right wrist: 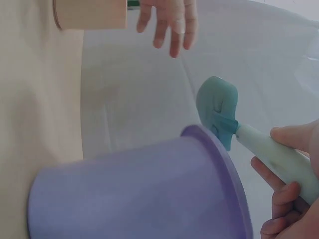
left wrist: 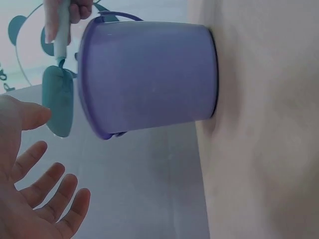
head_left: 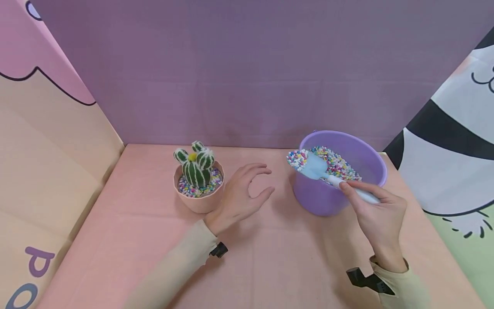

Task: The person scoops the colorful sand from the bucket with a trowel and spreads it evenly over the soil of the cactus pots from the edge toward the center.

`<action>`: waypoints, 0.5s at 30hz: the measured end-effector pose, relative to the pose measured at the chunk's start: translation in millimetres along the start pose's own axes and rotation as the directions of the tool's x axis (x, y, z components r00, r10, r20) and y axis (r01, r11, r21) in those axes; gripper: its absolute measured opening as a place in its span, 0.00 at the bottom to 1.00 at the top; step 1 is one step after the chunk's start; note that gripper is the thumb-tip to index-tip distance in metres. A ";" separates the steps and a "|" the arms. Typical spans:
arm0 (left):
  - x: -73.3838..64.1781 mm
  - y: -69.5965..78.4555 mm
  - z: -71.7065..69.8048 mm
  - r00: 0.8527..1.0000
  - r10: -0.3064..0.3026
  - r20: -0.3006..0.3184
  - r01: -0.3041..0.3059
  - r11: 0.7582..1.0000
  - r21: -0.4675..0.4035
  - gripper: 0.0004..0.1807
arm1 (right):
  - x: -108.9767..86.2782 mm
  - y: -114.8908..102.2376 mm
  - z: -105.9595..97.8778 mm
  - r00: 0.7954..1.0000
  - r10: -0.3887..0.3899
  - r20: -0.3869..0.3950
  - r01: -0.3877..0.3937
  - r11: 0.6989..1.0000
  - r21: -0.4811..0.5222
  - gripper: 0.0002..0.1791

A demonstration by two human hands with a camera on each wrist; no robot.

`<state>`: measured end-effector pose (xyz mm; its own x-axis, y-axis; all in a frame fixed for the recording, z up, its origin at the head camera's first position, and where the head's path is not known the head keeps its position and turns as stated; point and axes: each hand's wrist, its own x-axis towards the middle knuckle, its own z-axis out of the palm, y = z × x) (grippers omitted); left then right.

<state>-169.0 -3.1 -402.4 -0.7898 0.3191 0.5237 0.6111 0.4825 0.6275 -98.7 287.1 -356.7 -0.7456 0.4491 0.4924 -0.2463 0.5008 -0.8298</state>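
My right hand (head_left: 380,214) grips the white handle of a small light-blue trowel (head_left: 314,166), its blade heaped with multicoloured pebbles (head_left: 297,159). The blade hangs over the left rim of a purple bucket (head_left: 322,199), which holds more of the same pebbles. In the right wrist view the underside of the trowel (right wrist: 218,102) shows above the bucket's rim. My left hand (head_left: 241,193) is held over the table with fingers spread and slightly bent, nothing in it. Beside it stands a pink pot (head_left: 200,204) with a striped green cactus (head_left: 197,171) set in coloured pebbles.
A pink cloth covers the table (head_left: 270,266). Behind it rises a purple backdrop (head_left: 251,77). Printed panels stand at both sides, a panda-like figure (head_left: 455,150) on the right one. The bucket is close to the table's back right corner.
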 end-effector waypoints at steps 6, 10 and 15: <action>-11.0 0.4 -18.8 1.000 -0.004 0.001 0.004 1.000 -0.020 0.21 | -6.7 -9.0 11.3 0.998 -0.058 0.037 0.056 0.998 0.033 0.10; -19.2 -5.1 -29.9 1.000 -0.005 -0.023 0.005 1.000 -0.018 0.20 | -11.0 -13.9 17.7 0.996 -0.069 0.057 0.065 0.996 0.062 0.09; -29.9 -13.9 -42.7 0.999 0.013 -0.050 -0.014 1.000 -0.016 0.19 | -17.0 -17.2 25.8 0.994 -0.064 0.093 0.056 0.994 0.091 0.09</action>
<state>-151.7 -54.2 -402.2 -0.7784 0.2836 0.5601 0.6224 0.4650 0.6296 -97.8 251.8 -357.6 -0.7825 0.3453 0.5182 -0.3432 0.4553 -0.8215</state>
